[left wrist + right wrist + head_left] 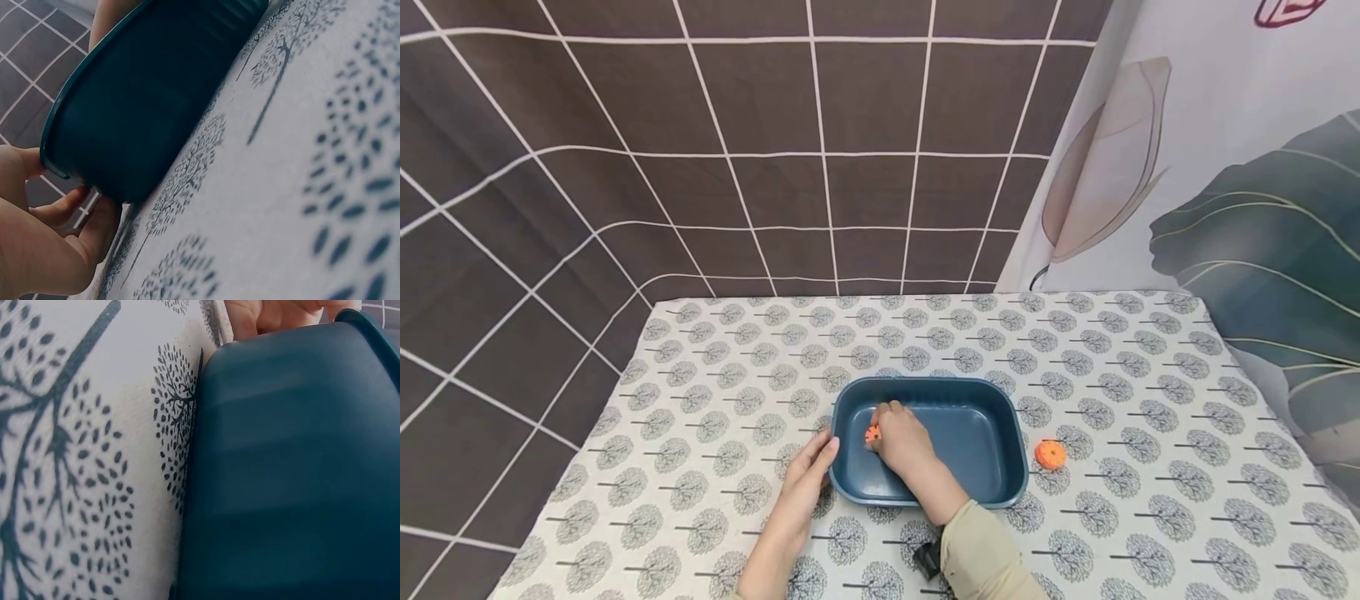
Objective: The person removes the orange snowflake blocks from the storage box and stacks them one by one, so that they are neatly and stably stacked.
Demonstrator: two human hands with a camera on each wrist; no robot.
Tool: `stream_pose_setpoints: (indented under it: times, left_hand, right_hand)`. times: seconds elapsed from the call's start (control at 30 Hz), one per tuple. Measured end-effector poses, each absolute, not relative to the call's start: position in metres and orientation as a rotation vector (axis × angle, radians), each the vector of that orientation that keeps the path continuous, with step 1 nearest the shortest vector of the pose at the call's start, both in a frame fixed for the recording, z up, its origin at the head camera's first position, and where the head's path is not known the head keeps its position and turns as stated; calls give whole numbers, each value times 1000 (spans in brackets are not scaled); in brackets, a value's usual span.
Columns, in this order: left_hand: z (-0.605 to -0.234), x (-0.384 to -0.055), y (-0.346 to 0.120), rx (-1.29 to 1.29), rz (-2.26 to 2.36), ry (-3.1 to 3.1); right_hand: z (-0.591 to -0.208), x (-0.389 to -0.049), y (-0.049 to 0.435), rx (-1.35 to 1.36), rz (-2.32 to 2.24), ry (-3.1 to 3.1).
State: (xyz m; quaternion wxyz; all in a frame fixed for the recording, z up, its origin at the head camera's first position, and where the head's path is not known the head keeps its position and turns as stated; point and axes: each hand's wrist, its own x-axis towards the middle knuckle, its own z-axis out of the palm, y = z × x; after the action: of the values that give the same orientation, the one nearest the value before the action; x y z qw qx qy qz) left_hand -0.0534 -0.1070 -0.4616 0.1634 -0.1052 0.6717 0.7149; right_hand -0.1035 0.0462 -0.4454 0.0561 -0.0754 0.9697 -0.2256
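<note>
A dark blue rectangular plastic basin (992, 467) stands on the patterned cloth. My left hand (808, 479) holds its left end, thumb at the rim and fingers against the outer wall; the left wrist view shows these fingers (103, 228) low on the wall. My right hand (904, 437) reaches down inside the basin, near its left end, and pinches a small orange round piece with a notched edge (872, 433). The hand covers part of that piece. In the right wrist view the basin's outer wall (294, 456) hides the right hand.
A similar orange round piece (1050, 454) lies on the cloth just right of the basin. The tree-print cloth (737, 450) covers the table. Behind and to the left hangs a dark curtain with white grid lines (872, 100); a leaf-print curtain (1262, 208) hangs at the right.
</note>
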Motion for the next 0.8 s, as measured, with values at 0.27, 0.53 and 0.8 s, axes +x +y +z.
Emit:
stream_pose_setpoints:
  times: [0.27,0.53,0.8]
  left_hand:
    - [-461,-55,-106,-295,2048,1915]
    - [-460,-55,-106,-292,2040,1918]
    - [-462,-53,-107,-295,2040,1914]
  right_hand:
    - [-443,-104,48,-272,-736,2964]
    - [-441,-103,52,-286,-781,2939]
    - [-444,-100,51,-391,-703,2978]
